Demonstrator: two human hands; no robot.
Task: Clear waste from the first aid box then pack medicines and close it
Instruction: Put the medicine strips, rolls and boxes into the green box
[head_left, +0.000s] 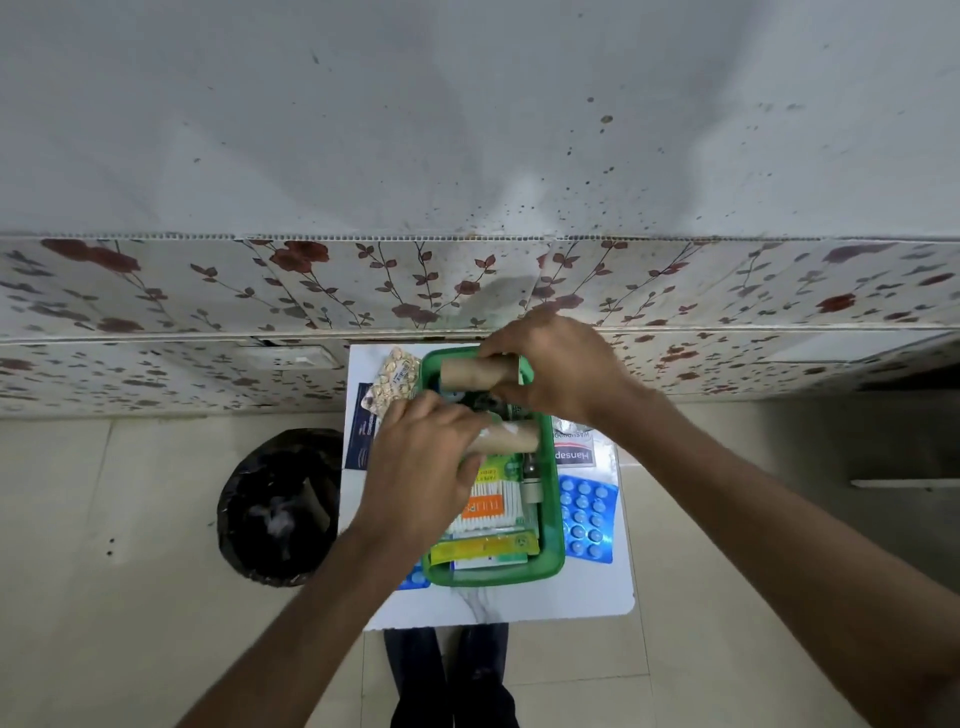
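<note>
A green first aid box (555, 525) stands open on a small white table (582, 597). My right hand (561, 366) grips a cardboard tube (475, 373) over the box's far end. My left hand (421, 467) holds a second cardboard tube (511, 438) across the box's middle. Inside the box lie a pack of cotton buds (493, 506), a yellow sachet (483, 546) and a green packet (501, 467). A blue blister strip (587, 517) lies on the table right of the box. A beige tablet strip (397, 382) lies at the far left.
A bin lined with a black bag (278, 506) stands on the floor left of the table. A Hansaplast pack (574, 456) and a dark leaflet (361, 441) lie on the table. A floral-patterned wall (208, 291) runs behind. My legs (449, 675) are under the table's near edge.
</note>
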